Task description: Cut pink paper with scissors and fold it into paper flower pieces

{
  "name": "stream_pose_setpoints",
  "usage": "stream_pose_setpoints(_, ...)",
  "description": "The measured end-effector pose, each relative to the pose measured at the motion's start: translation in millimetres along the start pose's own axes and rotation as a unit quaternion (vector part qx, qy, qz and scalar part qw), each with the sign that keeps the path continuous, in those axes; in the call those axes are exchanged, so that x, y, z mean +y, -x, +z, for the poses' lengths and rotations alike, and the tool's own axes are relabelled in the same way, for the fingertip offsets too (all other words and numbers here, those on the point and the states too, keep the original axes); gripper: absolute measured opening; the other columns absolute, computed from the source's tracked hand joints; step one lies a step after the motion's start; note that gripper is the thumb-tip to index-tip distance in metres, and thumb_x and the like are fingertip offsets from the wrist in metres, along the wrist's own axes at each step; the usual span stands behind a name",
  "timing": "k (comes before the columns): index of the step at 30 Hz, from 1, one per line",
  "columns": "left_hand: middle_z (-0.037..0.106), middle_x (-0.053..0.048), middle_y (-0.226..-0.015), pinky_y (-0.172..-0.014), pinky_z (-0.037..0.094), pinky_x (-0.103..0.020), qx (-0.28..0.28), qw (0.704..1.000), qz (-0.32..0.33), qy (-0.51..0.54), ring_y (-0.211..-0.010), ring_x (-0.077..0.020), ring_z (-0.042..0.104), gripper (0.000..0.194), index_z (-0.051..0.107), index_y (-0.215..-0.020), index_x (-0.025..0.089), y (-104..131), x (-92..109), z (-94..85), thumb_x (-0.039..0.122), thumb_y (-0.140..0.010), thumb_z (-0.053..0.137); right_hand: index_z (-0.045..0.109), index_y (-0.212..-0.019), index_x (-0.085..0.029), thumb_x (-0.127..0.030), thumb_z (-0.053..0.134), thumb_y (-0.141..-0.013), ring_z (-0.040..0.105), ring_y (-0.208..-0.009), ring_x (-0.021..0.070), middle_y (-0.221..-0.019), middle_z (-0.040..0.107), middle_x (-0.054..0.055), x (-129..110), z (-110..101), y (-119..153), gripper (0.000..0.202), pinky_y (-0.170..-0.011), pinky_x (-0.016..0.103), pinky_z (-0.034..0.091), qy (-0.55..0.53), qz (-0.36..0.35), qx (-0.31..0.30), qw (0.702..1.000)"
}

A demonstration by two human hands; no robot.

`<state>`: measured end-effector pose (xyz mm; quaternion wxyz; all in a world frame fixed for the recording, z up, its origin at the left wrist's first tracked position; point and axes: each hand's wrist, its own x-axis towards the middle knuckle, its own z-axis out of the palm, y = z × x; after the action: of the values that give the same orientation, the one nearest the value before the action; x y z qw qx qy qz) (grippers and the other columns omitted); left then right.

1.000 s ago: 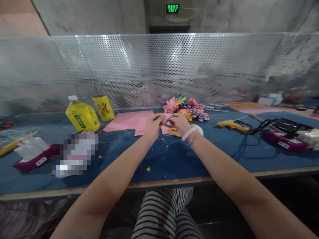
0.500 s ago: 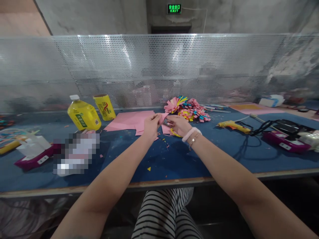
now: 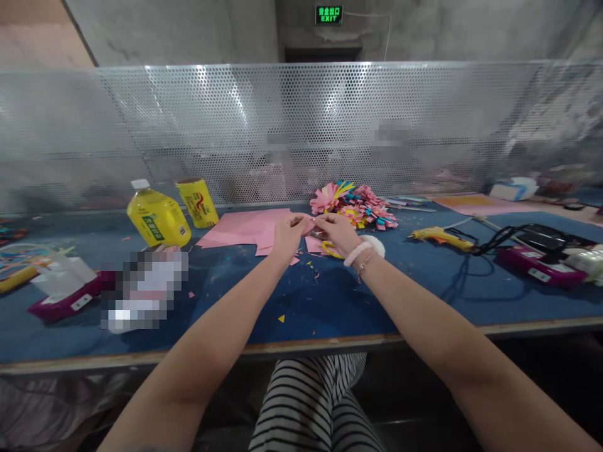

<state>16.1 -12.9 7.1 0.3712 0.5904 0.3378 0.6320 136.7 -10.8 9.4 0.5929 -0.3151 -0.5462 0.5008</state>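
Observation:
A small piece of pink paper point(image 3: 309, 224) is pinched between my two hands, raised a little above the table. My left hand point(image 3: 288, 235) closes thumb and fingers on its left side. From the right, my right hand point(image 3: 338, 231) grips its other edge with the fingertips; a fluffy white band circles that wrist. Yellow-handled scissors point(image 3: 331, 250) lie beneath the right hand, their blades mostly hidden. Pink paper sheets point(image 3: 242, 227) are spread out to the left of my hands. Behind the hands sits a pile of colourful paper flowers point(image 3: 360, 204).
On the left stand a yellow liquid bottle point(image 3: 157, 216), a yellow canister point(image 3: 198, 203) and a purple-based holder point(image 3: 70, 301). A yellow glue gun point(image 3: 443, 238) with a black cord lies on the right. A perforated metal screen point(image 3: 301, 132) borders the table's back. Paper scraps dot the blue tabletop.
My right hand has come up to the pink paper and now grips it alongside the left. The paper's raised tip has been lowered between the fingers.

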Motion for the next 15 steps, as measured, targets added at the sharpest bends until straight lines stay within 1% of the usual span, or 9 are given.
stream_pose_setpoints(2, 0.061, -0.003, -0.069, -0.058, 0.045, -0.023, -0.007, 0.999, 0.011, -0.041, -0.063, -0.0103, 0.054, 0.017, 0.061, -0.074, 0.013, -0.6, 0.3, -2.2, 0.027, -0.066, 0.057, 0.057, -0.060, -0.014, -0.030, 0.066, -0.056, 0.044, -0.048, 0.0054, -0.051, 0.050, -0.004, 1.0, -2.2, -1.3, 0.019, -0.051, 0.022, 0.037, 0.015, -0.003, 0.012, 1.000)
stream_pose_setpoints(4, 0.061, -0.004, -0.069, -0.054, 0.044, -0.022, -0.019, 0.998, 0.005, -0.057, -0.061, -0.0104, 0.054, 0.018, 0.060, -0.076, 0.013, -1.3, 0.3, -3.5, 0.028, -0.067, 0.057, 0.057, -0.060, -0.014, -0.029, 0.066, -0.055, 0.043, -0.047, 0.0055, -0.048, 0.049, -0.004, 1.5, -4.0, -2.0, 0.018, -0.048, 0.022, 0.036, 0.014, 0.003, 0.015, 1.000)
stream_pose_setpoints(7, 0.059, -0.003, -0.066, -0.051, 0.043, -0.022, -0.049, 0.998, -0.014, -0.046, -0.057, -0.0100, 0.054, 0.020, 0.057, -0.077, 0.013, -2.0, 0.2, -3.3, 0.027, -0.064, 0.060, 0.057, -0.059, -0.014, -0.024, 0.067, -0.053, 0.045, -0.047, 0.0060, -0.048, 0.051, -0.004, -0.3, -4.3, -1.0, 0.016, -0.049, 0.022, 0.037, -0.021, 0.027, 0.018, 0.999)
stream_pose_setpoints(10, 0.059, -0.002, -0.063, -0.052, 0.042, -0.022, -0.059, 0.997, -0.034, -0.032, -0.055, -0.0094, 0.053, 0.021, 0.056, -0.076, 0.012, -3.0, 0.1, -2.3, 0.022, -0.060, 0.063, 0.055, -0.057, -0.014, -0.018, 0.065, -0.052, 0.048, -0.048, 0.0063, -0.050, 0.053, -0.003, -5.3, -3.2, 1.8, 0.012, -0.051, 0.022, 0.040, -0.057, 0.048, 0.018, 0.997)
stream_pose_setpoints(13, 0.059, -0.002, -0.062, -0.053, 0.041, -0.021, -0.073, 0.996, -0.048, -0.026, -0.054, -0.0077, 0.051, 0.020, 0.058, -0.073, 0.011, -4.0, -0.2, -2.4, 0.019, -0.056, 0.065, 0.053, -0.055, -0.014, -0.016, 0.063, -0.054, 0.046, -0.045, 0.0060, -0.046, 0.050, -0.004, -10.8, -2.7, 4.1, 0.010, -0.050, 0.022, 0.040, -0.060, 0.064, 0.028, 0.996)
stream_pose_setpoints(15, 0.058, -0.001, -0.060, -0.050, 0.038, -0.020, -0.085, 0.995, -0.052, -0.028, -0.051, -0.0063, 0.047, 0.017, 0.059, -0.070, 0.011, -3.9, -0.5, -2.6, 0.020, -0.056, 0.064, 0.051, -0.053, -0.015, -0.015, 0.063, -0.054, 0.045, -0.044, 0.0057, -0.044, 0.048, -0.005, -12.7, -2.9, 4.6, 0.011, -0.049, 0.022, 0.039, -0.055, 0.073, 0.035, 0.995)
